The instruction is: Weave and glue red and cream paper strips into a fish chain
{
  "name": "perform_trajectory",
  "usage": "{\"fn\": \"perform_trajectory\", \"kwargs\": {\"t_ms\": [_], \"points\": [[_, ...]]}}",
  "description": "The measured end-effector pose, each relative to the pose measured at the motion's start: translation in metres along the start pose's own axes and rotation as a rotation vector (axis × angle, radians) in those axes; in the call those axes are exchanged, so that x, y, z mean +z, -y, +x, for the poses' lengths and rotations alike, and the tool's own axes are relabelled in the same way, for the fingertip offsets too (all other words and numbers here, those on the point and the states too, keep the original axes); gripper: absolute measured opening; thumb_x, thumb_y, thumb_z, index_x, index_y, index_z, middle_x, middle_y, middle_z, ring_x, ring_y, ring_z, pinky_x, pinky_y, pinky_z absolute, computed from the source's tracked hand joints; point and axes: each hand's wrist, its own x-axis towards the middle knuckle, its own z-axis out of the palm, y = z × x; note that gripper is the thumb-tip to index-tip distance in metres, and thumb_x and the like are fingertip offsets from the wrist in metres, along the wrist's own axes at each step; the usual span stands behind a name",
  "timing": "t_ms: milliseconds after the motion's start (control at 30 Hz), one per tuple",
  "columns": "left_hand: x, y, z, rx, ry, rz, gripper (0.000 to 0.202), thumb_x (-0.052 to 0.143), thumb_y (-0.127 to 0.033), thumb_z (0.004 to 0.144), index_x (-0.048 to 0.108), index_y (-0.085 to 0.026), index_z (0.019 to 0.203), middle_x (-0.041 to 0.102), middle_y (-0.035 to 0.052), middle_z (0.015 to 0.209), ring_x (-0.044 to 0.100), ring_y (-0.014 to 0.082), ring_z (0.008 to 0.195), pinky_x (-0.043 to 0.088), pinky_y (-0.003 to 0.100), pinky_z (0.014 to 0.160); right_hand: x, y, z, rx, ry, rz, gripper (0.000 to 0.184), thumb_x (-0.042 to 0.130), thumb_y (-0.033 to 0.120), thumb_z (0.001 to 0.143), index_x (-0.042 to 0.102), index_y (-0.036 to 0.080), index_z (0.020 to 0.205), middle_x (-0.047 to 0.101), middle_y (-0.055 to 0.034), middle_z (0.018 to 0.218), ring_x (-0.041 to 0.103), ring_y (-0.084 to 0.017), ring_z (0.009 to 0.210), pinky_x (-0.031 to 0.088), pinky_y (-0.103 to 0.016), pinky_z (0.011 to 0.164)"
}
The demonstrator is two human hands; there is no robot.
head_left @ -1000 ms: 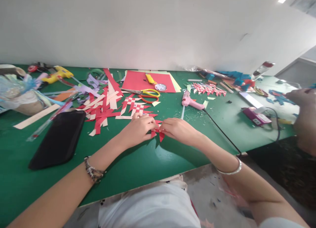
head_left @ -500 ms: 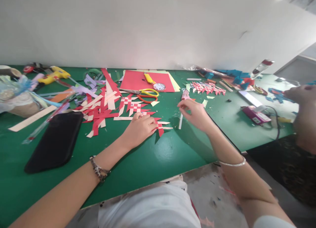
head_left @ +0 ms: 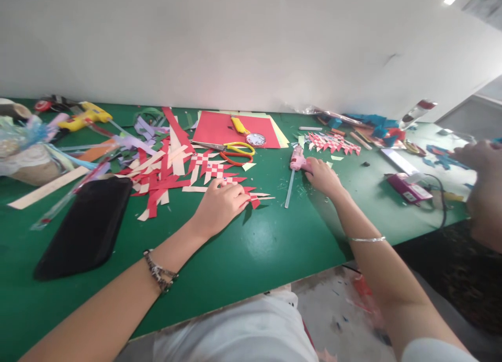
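My left hand [head_left: 220,204] lies on a small woven piece of red and cream paper strips [head_left: 257,198] on the green table [head_left: 251,247], fingers curled and pressing it down. My right hand [head_left: 323,176] has reached out to a pink glue gun [head_left: 297,160] lying on the table and closes on its handle. A clear glue stick [head_left: 289,189] juts from the gun's back toward me.
A heap of red and cream paper strips [head_left: 160,173], more woven pieces [head_left: 209,168], yellow-handled scissors [head_left: 231,150], red paper [head_left: 231,128] and a black pouch [head_left: 84,226] lie to the left. Another person's hand [head_left: 476,158] is at the right, by a purple box [head_left: 408,187].
My right hand left the woven piece, rose, and moved right and away to the pink glue gun. My left hand stayed on the woven piece.
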Motion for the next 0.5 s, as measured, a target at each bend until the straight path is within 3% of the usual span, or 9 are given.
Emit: {"fn": "perform_trajectory", "kwargs": {"t_ms": [133,300,400,500], "points": [[0.001,0.001,-0.002,-0.014,-0.003,-0.016,0.024,0.044,-0.02,0.089,0.067,-0.021,0.082,0.069,0.001,0.078,0.06,0.0145,0.07,0.033,0.034,0.073,0.004,0.0,0.002,-0.002,-0.02,-0.003,0.045,0.03,0.009,0.081,0.045,0.011,0.122,0.055,-0.0196,0.11,0.05,-0.031,0.101,0.041,-0.046,0.081],[0.006,0.0,-0.002,-0.037,-0.017,-0.044,0.024,0.045,-0.022,0.09,0.068,-0.021,0.081,0.068,0.0009,0.076,0.059,0.0146,0.069,0.033,0.034,0.073,-0.008,-0.002,-0.007,0.059,-0.16,0.047,0.045,0.036,0.02,0.082,0.042,0.01,0.125,0.053,-0.0201,0.115,0.048,-0.032,0.105,0.04,-0.045,0.083],[0.009,0.0,-0.002,-0.045,-0.015,-0.055,0.026,0.044,-0.024,0.091,0.068,-0.02,0.081,0.069,0.0011,0.077,0.059,0.0144,0.07,0.032,0.034,0.074,-0.023,0.001,-0.024,0.15,-0.283,0.207,0.04,0.044,0.034,0.081,0.051,0.014,0.115,0.061,-0.014,0.1,0.055,-0.027,0.088,0.043,-0.037,0.073],[0.011,0.0,-0.002,-0.052,0.013,-0.069,0.026,0.043,-0.024,0.091,0.068,-0.019,0.082,0.069,0.0025,0.078,0.059,0.0152,0.071,0.032,0.034,0.074,-0.036,0.01,-0.053,0.193,-0.308,0.343,0.036,0.048,0.045,0.078,0.058,0.017,0.098,0.062,-0.007,0.075,0.055,-0.021,0.066,0.041,-0.032,0.06]]}}
